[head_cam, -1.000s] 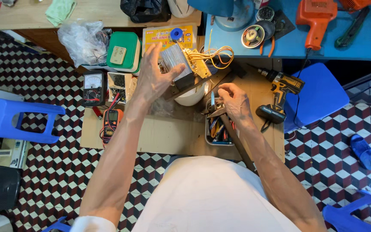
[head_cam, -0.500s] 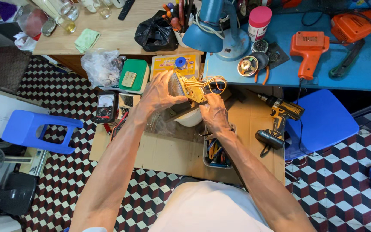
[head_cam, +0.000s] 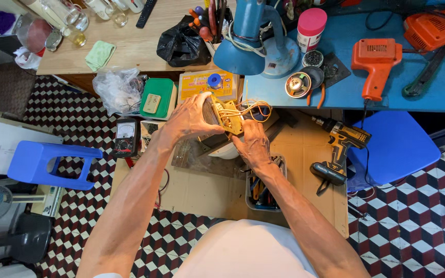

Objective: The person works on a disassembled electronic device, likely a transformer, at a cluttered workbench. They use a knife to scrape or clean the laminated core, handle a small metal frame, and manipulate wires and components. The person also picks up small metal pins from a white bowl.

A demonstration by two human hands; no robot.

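My left hand (head_cam: 189, 121) grips a small grey metal block with a yellow terminal board and yellow wires (head_cam: 228, 116), held up over a cardboard-covered low work surface (head_cam: 294, 177). My right hand (head_cam: 253, 144) reaches up to the same part from below, its fingers touching the yellow board's lower edge. The looped wires (head_cam: 256, 109) trail off to the right of the part. A white bowl-like object (head_cam: 226, 151) lies partly hidden beneath both hands.
A cordless drill (head_cam: 338, 146) lies right of my hands, a bin of tools (head_cam: 263, 193) below them. A multimeter (head_cam: 124, 138), green case (head_cam: 156, 98) and plastic bag (head_cam: 117, 90) sit left. Blue stools (head_cam: 47, 164) (head_cam: 397, 146) flank the surface. An orange power tool (head_cam: 377, 64) rests on the blue bench.
My head view has shifted, so the benches show more. My right hand rose from the tool bin area to the yellow board. The left hand kept hold of the part.
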